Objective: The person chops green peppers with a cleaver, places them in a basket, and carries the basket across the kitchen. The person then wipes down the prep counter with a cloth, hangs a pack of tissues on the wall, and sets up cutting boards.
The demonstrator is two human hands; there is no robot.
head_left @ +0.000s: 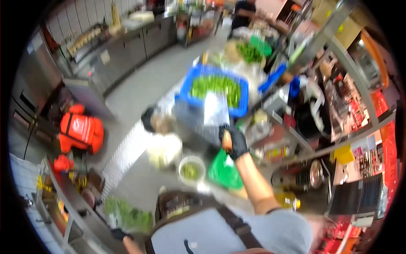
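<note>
In a black glove, my right hand [234,142] is closed around the handle of a cleaver [216,109]. The broad blade points away from me, in front of a blue basket [184,91] of cut green vegetables [213,86]. Below that hand lies a green cutting board [226,170]. My left hand [120,234], also gloved in black, is low at the left, beside leafy greens [129,213] that seem to be in clear plastic. Its fingers are small and blurred, so whether it grips them is unclear.
A white tub [192,170] with green pieces stands left of the board, near a pale bundle [165,150]. A person in an orange jacket [81,130] crouches at the left; another person [243,15] stands far back. Metal shelving [311,154] lines the right.
</note>
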